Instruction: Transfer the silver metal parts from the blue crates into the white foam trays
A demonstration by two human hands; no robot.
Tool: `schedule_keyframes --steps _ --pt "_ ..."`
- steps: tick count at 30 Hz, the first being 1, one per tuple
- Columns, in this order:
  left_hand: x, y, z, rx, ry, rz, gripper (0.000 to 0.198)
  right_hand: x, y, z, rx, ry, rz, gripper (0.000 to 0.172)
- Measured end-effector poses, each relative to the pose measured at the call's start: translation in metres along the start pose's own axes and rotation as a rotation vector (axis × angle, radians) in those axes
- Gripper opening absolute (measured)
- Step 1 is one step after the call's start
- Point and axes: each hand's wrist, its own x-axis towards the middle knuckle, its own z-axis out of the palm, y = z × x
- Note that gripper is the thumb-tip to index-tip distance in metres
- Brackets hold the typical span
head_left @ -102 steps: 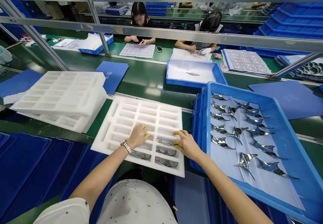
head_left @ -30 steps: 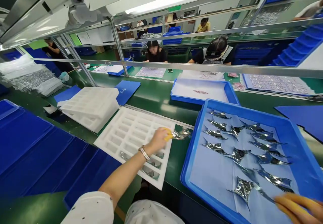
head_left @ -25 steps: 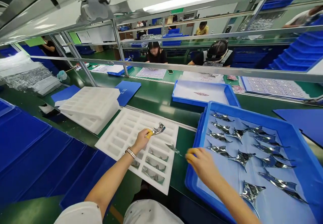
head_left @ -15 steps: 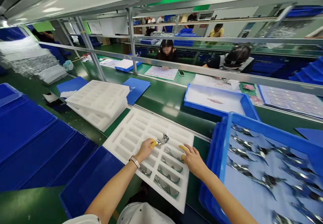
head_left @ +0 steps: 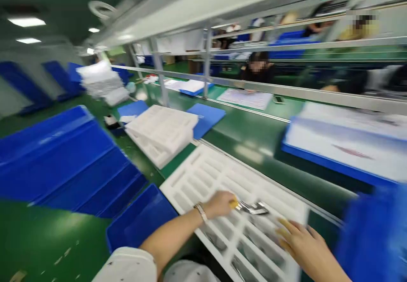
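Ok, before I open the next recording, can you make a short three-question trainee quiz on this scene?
1. Which hand holds the shiny metal part?
2. True or false: the wristband is on the right wrist.
3. The compartment tray directly under the shiny metal part is: a) blue, b) white, c) green.

Key: 1. The left hand. 2. False; the wristband is on the left wrist. 3. b.

- A compartment tray [head_left: 206, 151] lies along the bench's [head_left: 254, 146] near edge, metal pieces [head_left: 238, 269] in slots toward its near side.
- Left of it I see stacked trays [head_left: 163, 131], a sheet [head_left: 210, 118] at their far right corner.
- Behind its right end, a bin [head_left: 321, 166].
- Before the near edge, left: crates [head_left: 57, 150].
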Motion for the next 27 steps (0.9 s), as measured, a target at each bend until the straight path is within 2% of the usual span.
schedule_keyframes --steps 3,5,7,10,12,15,17,20,22,24,27 --pt "0.005 0.008 -0.033 0.007 -0.010 0.063 0.021 0.007 -0.010 -0.044 -0.060 -0.082 0.035 0.031" --pt "0.018 0.015 -0.042 -0.001 -0.064 0.114 0.021 0.017 -0.016 -0.062 -0.116 -0.116 0.042 0.030" --pt "0.031 0.026 -0.043 0.035 -0.139 0.145 0.020 0.025 -0.019 -0.069 -0.174 -0.151 0.045 0.025" --pt "0.049 0.042 -0.039 0.163 -0.256 0.152 0.018 0.025 -0.016 -0.066 -0.259 -0.199 0.104 0.023" --pt "0.060 0.048 -0.038 0.242 -0.299 0.146 0.015 0.021 -0.012 -0.064 -0.296 -0.211 0.144 0.030" --pt "0.071 0.053 -0.036 0.316 -0.306 0.124 0.014 0.017 -0.008 -0.065 -0.318 -0.128 0.171 0.040" --pt "0.076 0.055 -0.035 0.326 -0.319 0.106 0.014 0.016 -0.008 -0.065 -0.313 -0.087 0.163 0.039" --pt "0.082 0.058 -0.031 0.281 -0.376 0.099 0.015 0.017 -0.006 -0.060 -0.279 -0.183 0.110 0.027" --pt "0.085 0.059 -0.028 0.223 -0.402 0.098 0.015 0.015 -0.001 -0.052 -0.244 -0.265 0.115 0.025" --pt "0.090 0.057 -0.024 0.161 -0.373 0.083 0.017 0.011 0.006 -0.043 -0.180 -0.295 0.166 0.025" --pt "0.095 0.045 -0.018 0.089 -0.187 0.043 0.027 0.001 0.017 -0.026 -0.029 -0.315 0.277 0.024"
